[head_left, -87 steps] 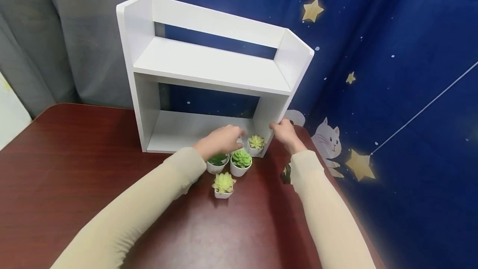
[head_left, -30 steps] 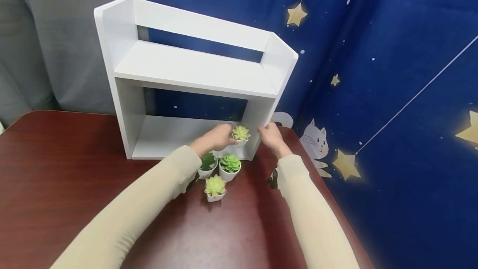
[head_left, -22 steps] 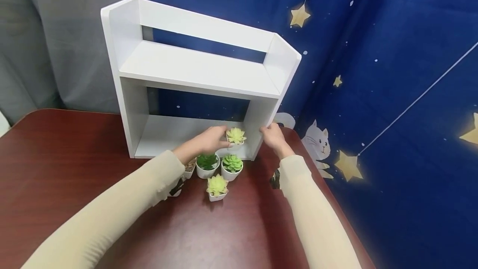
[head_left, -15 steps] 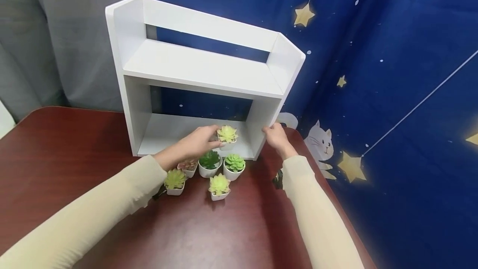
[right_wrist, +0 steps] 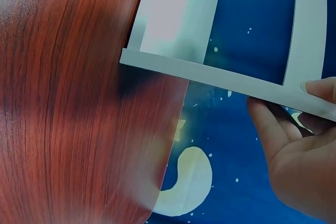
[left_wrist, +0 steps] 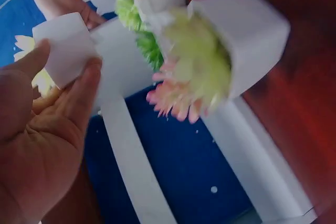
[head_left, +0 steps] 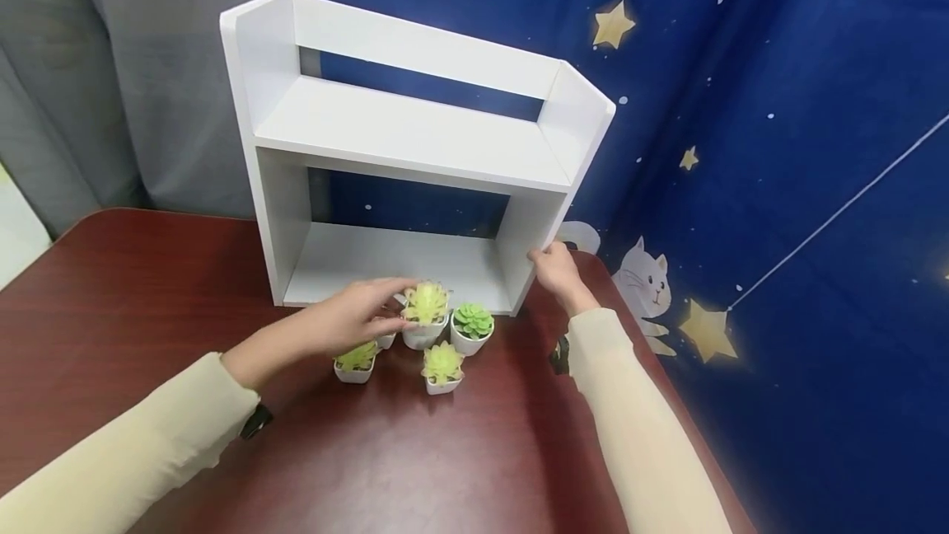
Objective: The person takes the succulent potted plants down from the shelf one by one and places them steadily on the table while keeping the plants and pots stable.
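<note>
My left hand (head_left: 344, 320) pinches a small yellow-green potted succulent (head_left: 426, 303) between thumb and fingers. In the left wrist view its white pot (left_wrist: 65, 48) is held above the table, and in the head view it covers most of the pots behind it. My right hand (head_left: 559, 270) grips the front edge of the right side panel of a white two-tier shelf (head_left: 415, 138). The right wrist view shows the thumb on one face of that panel (right_wrist: 205, 77) and fingers on the other. A bright green succulent (head_left: 472, 321) stands just right of the held one.
Nearer me on the table (head_left: 400, 460) stands another yellow-green succulent (head_left: 442, 365). One more succulent (head_left: 356, 359) sits under my left hand, partly hidden. Behind the shelf hang a grey curtain (head_left: 193, 89) and a blue star-patterned curtain (head_left: 786, 229).
My left hand took hold of the succulent at the right end of the lower shelf and brought it out leftward, over the other pots. The right hand keeps its grip on the panel.
</note>
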Available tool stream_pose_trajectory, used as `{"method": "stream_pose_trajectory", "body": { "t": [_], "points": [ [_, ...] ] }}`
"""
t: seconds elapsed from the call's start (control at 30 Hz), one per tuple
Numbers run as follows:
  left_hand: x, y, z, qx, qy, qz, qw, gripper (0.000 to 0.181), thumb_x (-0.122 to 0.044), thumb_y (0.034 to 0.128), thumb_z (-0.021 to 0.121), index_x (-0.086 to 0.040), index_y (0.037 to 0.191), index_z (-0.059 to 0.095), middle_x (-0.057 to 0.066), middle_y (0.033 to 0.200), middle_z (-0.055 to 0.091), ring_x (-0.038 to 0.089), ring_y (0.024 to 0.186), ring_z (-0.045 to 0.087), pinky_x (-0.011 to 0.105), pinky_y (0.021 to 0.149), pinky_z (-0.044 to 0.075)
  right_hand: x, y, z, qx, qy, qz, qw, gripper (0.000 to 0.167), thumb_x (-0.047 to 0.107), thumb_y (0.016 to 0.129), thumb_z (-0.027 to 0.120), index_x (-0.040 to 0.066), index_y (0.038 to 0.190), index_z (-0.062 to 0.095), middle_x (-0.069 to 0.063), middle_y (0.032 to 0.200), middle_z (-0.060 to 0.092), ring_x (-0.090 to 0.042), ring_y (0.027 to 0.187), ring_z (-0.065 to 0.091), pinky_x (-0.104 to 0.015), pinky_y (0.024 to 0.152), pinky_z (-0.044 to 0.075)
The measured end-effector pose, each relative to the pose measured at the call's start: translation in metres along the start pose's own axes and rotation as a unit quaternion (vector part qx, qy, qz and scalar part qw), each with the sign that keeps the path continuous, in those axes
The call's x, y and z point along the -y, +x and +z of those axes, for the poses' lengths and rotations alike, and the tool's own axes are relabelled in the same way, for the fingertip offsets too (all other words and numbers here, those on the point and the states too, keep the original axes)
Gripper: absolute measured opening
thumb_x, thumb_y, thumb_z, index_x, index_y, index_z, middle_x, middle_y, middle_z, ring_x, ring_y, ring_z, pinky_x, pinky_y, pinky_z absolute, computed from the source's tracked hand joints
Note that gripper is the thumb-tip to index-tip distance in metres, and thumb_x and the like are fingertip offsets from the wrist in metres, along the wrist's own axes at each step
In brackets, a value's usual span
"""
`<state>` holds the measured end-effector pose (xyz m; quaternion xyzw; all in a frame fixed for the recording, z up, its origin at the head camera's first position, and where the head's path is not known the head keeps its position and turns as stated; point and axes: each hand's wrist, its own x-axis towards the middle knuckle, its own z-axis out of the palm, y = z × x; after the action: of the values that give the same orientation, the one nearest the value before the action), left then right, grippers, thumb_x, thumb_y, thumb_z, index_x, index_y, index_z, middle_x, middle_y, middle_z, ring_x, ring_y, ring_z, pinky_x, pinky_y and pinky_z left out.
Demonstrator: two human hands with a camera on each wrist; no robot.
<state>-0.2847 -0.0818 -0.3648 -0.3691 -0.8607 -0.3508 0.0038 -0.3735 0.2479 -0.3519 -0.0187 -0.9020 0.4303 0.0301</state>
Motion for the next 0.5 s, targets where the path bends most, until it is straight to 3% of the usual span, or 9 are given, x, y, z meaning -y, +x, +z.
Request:
{"method": "stream_pose_trajectory", "body": {
  "t": [0.2,0.33,0.43,0.5],
  "points": [
    [-0.002,-0.036,0.022,-0.042,-0.022,-0.043,0.9979,0.053,-0.011,0.0945,0.070,0.005,0.141,0.050,0.023,0.128,0.064,0.028,0.103,0.072,0.035,0.083,0.061,0.001,-0.001,0.001,-0.004,-0.015,0.007,0.9998,0.049,0.020,0.101,0.046,0.000,0.146,0.047,-0.022,0.146,0.054,-0.038,0.136,0.053,-0.054,0.115,0.041],
    [-0.002,-0.051,0.029,-0.074,-0.007,-0.057,0.9956,0.056,-0.009,0.0929,0.071,0.002,0.144,0.049,0.025,0.135,0.061,0.027,0.105,0.072,0.037,0.085,0.060,0.005,0.001,0.000,-0.010,-0.019,0.009,0.9997,0.050,0.021,0.102,0.046,0.000,0.147,0.045,-0.022,0.146,0.054,-0.039,0.135,0.053,-0.055,0.115,0.041],
    [-0.002,-0.055,0.033,-0.065,0.034,-0.044,0.9964,0.056,-0.010,0.0940,0.070,0.004,0.144,0.048,0.025,0.138,0.060,0.036,0.117,0.066,0.052,0.099,0.053,0.005,0.002,0.000,-0.013,-0.019,0.014,0.9997,0.050,0.021,0.102,0.046,0.000,0.148,0.044,-0.022,0.146,0.054,-0.039,0.135,0.053,-0.055,0.115,0.041],
    [-0.001,-0.056,0.037,-0.046,0.051,-0.037,0.9970,0.054,-0.012,0.0944,0.069,0.005,0.142,0.049,0.020,0.127,0.066,0.034,0.114,0.067,0.052,0.099,0.053,0.004,0.002,0.001,-0.011,-0.017,0.017,0.9997,0.050,0.020,0.103,0.046,0.001,0.148,0.044,-0.022,0.146,0.054,-0.039,0.135,0.053,-0.055,0.115,0.041]
  ]
}}
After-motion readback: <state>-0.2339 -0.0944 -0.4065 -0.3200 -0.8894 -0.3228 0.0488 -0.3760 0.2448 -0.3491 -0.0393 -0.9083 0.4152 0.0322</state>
